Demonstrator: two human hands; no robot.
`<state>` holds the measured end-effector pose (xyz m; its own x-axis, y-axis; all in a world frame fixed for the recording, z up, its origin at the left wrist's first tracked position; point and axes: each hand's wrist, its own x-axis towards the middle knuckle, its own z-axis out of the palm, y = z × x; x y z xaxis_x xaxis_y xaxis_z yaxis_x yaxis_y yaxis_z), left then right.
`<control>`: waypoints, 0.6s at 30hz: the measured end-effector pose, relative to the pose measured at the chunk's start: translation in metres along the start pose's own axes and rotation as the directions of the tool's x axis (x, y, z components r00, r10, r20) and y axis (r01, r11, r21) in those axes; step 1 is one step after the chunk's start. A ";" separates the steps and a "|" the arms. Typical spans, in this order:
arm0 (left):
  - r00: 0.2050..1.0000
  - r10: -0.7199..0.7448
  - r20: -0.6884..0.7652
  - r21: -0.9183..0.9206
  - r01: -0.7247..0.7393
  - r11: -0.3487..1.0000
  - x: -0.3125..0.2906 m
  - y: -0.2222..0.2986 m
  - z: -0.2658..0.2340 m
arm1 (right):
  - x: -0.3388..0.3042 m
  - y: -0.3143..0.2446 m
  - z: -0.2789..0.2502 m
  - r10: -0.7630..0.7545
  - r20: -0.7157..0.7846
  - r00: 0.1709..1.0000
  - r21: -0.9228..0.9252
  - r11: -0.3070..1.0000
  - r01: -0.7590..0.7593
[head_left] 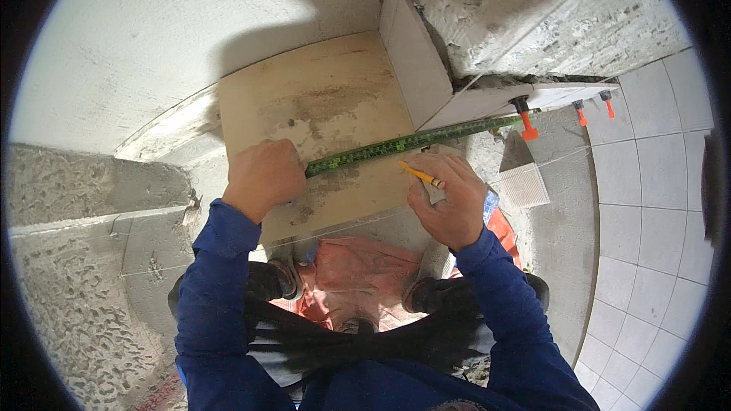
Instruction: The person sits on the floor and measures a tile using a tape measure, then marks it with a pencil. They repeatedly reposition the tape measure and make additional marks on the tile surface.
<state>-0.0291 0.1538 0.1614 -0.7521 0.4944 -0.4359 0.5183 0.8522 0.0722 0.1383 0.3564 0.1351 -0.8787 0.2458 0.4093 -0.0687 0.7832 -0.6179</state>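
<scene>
My left hand (263, 176) is closed on the near end of a long green level (411, 140), which lies slanting across a beige tile (320, 99) on the floor. My right hand (449, 198) holds a yellow pencil (420, 175), its tip just below the level's edge on the tile. The far end of the level reaches the white wall tiles (415, 53) at the corner.
Orange levelling clips (527, 125) stick out of the tile row at right. A notched trowel (521, 175) lies on the grey floor. White tiles (655, 183) cover the right side. An orange sack (350, 274) lies by my shoes.
</scene>
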 end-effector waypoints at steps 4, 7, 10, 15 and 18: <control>0.995 0.061 -0.078 -0.023 -0.063 0.998 -0.001 -0.003 0.004 | 0.001 -0.002 0.003 -0.054 -0.038 0.998 -0.004 0.999 0.053; 0.995 0.026 -0.097 -0.038 -0.030 0.999 -0.001 -0.002 0.007 | 0.001 -0.004 0.003 0.014 -0.059 0.998 0.043 0.999 -0.012; 0.999 0.016 -0.045 -0.056 -0.019 0.998 0.001 -0.003 0.005 | 0.005 -0.003 0.002 -0.021 -0.097 0.995 0.002 1.000 0.022; 1.000 0.008 0.008 -0.040 -0.007 0.999 0.000 -0.003 0.002 | 0.007 -0.002 -0.005 0.025 -0.129 0.991 -0.011 1.000 -0.026; 0.999 -0.008 0.040 -0.011 0.009 1.000 0.000 -0.001 0.000 | 0.009 0.000 -0.008 0.072 -0.158 0.985 0.014 0.997 -0.071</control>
<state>-0.0300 0.1528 0.1609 -0.7393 0.4799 -0.4723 0.5070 0.8584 0.0786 0.1341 0.3637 0.1445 -0.7955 0.3890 0.4645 -0.0130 0.7556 -0.6550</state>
